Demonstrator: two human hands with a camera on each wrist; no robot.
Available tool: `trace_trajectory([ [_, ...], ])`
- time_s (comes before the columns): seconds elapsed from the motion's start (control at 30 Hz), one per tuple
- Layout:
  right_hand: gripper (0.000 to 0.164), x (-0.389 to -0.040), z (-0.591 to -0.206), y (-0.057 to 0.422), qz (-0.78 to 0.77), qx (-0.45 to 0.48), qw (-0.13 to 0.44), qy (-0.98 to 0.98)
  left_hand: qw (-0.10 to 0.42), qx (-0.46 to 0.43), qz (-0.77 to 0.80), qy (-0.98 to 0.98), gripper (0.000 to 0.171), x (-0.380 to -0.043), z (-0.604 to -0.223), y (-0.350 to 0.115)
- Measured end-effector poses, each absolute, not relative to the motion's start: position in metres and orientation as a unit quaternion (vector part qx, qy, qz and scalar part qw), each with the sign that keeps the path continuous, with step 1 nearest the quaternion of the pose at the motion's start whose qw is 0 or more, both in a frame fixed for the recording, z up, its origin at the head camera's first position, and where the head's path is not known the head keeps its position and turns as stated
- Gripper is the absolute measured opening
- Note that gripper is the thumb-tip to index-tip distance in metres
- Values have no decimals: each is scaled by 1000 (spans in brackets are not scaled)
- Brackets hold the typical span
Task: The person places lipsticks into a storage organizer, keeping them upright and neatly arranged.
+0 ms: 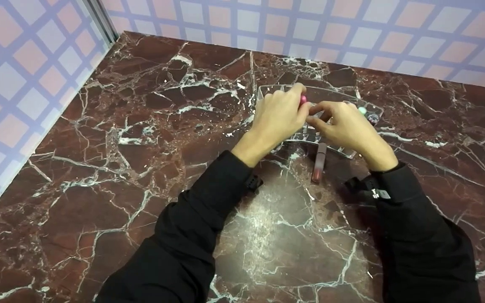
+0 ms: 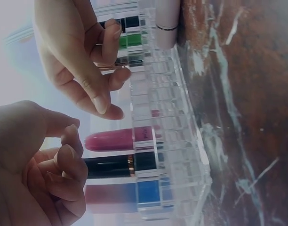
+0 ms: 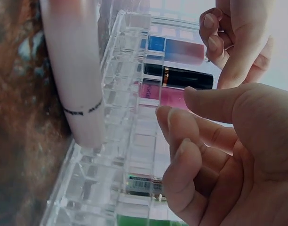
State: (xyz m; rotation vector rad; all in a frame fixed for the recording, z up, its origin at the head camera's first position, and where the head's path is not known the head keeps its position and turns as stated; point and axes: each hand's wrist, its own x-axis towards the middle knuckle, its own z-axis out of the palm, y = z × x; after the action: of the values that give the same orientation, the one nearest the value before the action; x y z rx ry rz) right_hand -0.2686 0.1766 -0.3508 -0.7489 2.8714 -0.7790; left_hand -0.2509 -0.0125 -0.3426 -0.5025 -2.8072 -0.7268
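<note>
A clear plastic organizer (image 1: pixel 331 93) with many small compartments stands under both hands. My left hand (image 1: pixel 278 111) is over its left part, fingers loosely curled. The left wrist view shows nothing between those fingers. Close by them stands a pink lipstick tube (image 2: pixel 118 140), upright in a compartment. Beside it are a black tube with a gold band (image 2: pixel 111 166) and a pink-and-blue tube (image 2: pixel 113 197). Facing the left hand, my right hand (image 1: pixel 345 124) hovers over the middle compartments, fingers bent loosely and holding nothing. Thumb and fingertips come near the pink tube in the right wrist view.
A lip gloss tube (image 1: pixel 318 163) lies on the marbled table (image 1: pixel 183 139) in front of the organizer. Towards the organizer's right end are a mint-green cap (image 1: pixel 362 110), a dark round top (image 1: pixel 373 119) and a green item (image 2: pixel 130 41). Patterned walls (image 1: pixel 301 29) border the table.
</note>
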Motion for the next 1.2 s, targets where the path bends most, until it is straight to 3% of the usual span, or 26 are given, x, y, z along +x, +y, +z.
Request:
trace_trajectory([
  [0.47,30,-258,-348,198,-229,-348,46,908,89,-184,-219,-954,27,-237,-330,-7],
  [0.73,26,-257,-353,209,-214,-424,29,879,56,-204,-176,-961,28,-229,-326,1],
  [1.07,39,-254,-353,218,-206,-427,46,879,-15,-231,-112,-966,32,-215,-327,17],
  [1.2,33,-255,-354,219,-206,-431,46,877,-34,-243,-73,-967,35,-208,-332,24],
])
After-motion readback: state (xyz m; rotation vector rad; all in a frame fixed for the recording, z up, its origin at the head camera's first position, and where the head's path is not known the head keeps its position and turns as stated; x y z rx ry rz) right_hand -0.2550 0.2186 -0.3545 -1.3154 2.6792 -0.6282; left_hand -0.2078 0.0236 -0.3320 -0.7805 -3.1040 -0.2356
